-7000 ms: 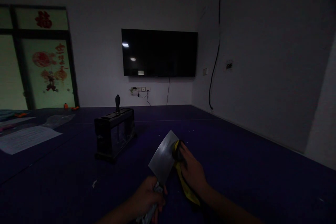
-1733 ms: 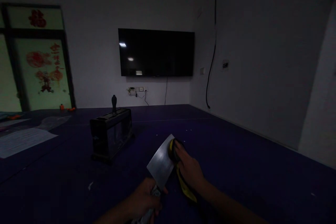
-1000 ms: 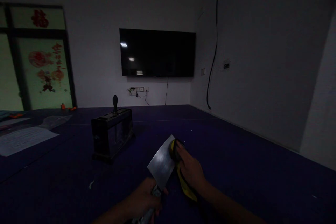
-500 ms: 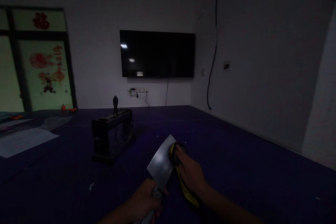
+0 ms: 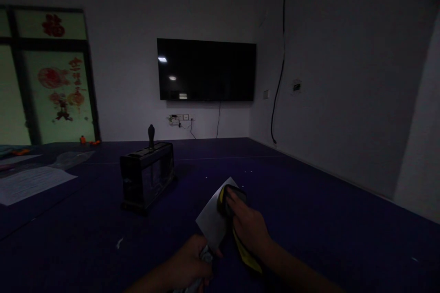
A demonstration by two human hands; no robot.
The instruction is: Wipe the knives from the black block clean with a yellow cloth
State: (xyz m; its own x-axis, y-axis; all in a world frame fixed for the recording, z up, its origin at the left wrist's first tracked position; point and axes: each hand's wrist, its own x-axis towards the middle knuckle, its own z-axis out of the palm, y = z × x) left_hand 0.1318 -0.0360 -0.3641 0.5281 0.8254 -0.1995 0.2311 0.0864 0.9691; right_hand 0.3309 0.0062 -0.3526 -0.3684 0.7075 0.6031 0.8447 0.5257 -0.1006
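My left hand [image 5: 192, 261] is wrapped around the grey handle of a cleaver [image 5: 211, 224], its broad metal blade pointing up and away from me. In my right hand [image 5: 250, 229] is a yellow and black cloth [image 5: 249, 258], bunched under the fingers and pressed against the blade's upper right part. A loose end of this cloth hangs below the right palm. Beyond the hands to the left stands a black knife block [image 5: 147, 178] with clear-looking sides. One black handle [image 5: 151, 136] sticks up from its top.
The dark blue tabletop [image 5: 302, 219] carries small white scraps [image 5: 119, 243]. At left lie a printed sheet [image 5: 34, 183] and clear plastic wrap [image 5: 72, 159]. Small orange things [image 5: 83, 139] sit at the far left edge. A television [image 5: 206, 71] and a hanging black cable [image 5: 281, 73] are on the walls.
The blade has shifted slightly right and tilted, looking duller now. My right hand with the cloth has slid a little left and down across it. The left hand keeps its grip.
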